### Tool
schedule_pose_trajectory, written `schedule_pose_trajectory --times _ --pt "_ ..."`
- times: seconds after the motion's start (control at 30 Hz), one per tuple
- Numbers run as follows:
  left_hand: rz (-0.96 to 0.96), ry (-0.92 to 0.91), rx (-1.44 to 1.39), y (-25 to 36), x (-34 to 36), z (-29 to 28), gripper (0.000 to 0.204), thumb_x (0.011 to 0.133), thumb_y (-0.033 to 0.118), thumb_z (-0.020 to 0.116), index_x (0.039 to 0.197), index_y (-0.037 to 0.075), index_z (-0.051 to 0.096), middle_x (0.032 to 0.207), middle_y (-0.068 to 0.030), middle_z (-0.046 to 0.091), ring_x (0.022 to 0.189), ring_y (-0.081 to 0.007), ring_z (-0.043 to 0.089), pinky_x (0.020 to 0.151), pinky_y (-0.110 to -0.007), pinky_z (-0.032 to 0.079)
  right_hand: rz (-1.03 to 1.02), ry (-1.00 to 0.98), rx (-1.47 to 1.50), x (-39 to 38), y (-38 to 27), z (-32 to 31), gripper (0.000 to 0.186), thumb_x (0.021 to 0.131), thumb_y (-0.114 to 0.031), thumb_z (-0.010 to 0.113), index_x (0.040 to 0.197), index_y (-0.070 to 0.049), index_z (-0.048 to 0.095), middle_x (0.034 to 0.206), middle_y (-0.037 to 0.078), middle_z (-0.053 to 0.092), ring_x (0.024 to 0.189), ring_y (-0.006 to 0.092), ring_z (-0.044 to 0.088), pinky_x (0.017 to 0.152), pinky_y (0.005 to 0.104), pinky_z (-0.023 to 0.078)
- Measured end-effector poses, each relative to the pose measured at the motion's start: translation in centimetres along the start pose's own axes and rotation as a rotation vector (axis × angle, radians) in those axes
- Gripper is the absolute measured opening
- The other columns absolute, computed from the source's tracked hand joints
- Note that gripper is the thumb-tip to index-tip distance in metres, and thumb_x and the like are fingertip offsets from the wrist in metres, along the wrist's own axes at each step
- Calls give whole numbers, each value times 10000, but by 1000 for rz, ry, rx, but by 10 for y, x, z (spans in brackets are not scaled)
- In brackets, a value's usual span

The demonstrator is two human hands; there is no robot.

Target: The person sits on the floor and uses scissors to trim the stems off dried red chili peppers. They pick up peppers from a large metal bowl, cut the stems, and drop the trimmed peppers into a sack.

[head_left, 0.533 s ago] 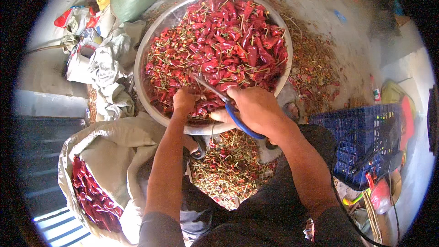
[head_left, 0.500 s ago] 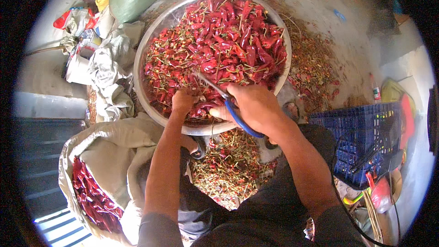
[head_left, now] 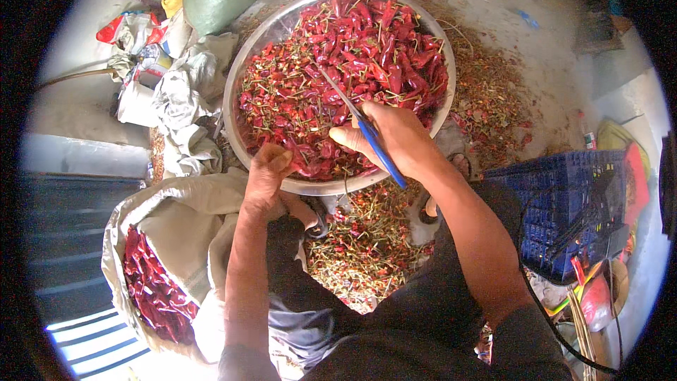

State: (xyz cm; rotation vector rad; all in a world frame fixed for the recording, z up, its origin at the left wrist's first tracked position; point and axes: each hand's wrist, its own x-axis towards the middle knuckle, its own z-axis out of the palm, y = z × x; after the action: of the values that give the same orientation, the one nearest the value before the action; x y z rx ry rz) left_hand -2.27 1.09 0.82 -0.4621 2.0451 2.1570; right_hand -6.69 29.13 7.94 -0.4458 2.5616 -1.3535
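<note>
A wide metal basin point(head_left: 233, 109) is heaped with dried red chili peppers point(head_left: 391, 49), many with pale stems. My right hand point(head_left: 395, 137) grips scissors point(head_left: 374, 140) with blue handles over the near right of the basin. Their blades point to the far left above the peppers and look nearly closed. At the basin's near left rim, my left hand point(head_left: 268, 173) is closed in a pinch. A red chili pepper point(head_left: 302, 162) shows at its fingertips; the fingers partly cover it.
A pale sack point(head_left: 169, 204) of red chilies stands open at the near left. Cut stems and bits point(head_left: 367, 247) lie between my feet, with more debris point(head_left: 486, 92) right of the basin. A blue plastic crate point(head_left: 550, 204) sits at the right. Crumpled white sacks point(head_left: 187, 92) lie left.
My left hand has drawn back from the scissors toward the near left rim. The scissors have moved slightly up, their blades now closer together. The whole view has shifted a little.
</note>
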Motion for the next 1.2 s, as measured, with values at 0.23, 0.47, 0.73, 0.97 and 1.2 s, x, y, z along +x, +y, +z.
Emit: schedule_pose_trajectory --times 0.23,0.47,0.73,0.97,1.2 --pt "-56 37 -324 -12 16 -20 199 869 6 571 1062 53 557 882 -33 595 745 -147 593 665 -294 556 40 -18 56 -1 -6 -3 563 792 -579 677 884 -27 613 707 134 631 676 272 628 644 383 476" --pt "17 59 151 -31 23 -17 201 844 74 609 1035 41 556 871 -5 578 704 -109 539 592 -282 481 -28 0 72 7 -3 2 557 789 -576 681 835 -26 608 661 111 612 626 220 604 611 367 461" --pt "-293 -581 -281 -30 -40 37 96 848 -8 597 943 -7 586 955 -150 621 805 -229 659 717 -374 591 -57 -19 100 6 4 -3 610 774 -639 668 691 -45 557 590 106 558 577 222 573 575 386 444" --pt "-395 -529 -967 -130 -92 77 213 832 121 656 1006 29 573 1052 -180 585 894 -290 624 737 -433 587 -86 30 61 10 6 7 630 780 -637 660 648 -28 566 559 111 549 529 230 565 545 391 436" --pt "-659 -483 -406 -222 -82 70 325 773 138 698 1071 78 582 1029 -138 630 892 -260 653 737 -390 568 -92 61 44 8 7 10 626 769 -628 666 659 -18 578 581 155 578 570 298 601 592 427 462"
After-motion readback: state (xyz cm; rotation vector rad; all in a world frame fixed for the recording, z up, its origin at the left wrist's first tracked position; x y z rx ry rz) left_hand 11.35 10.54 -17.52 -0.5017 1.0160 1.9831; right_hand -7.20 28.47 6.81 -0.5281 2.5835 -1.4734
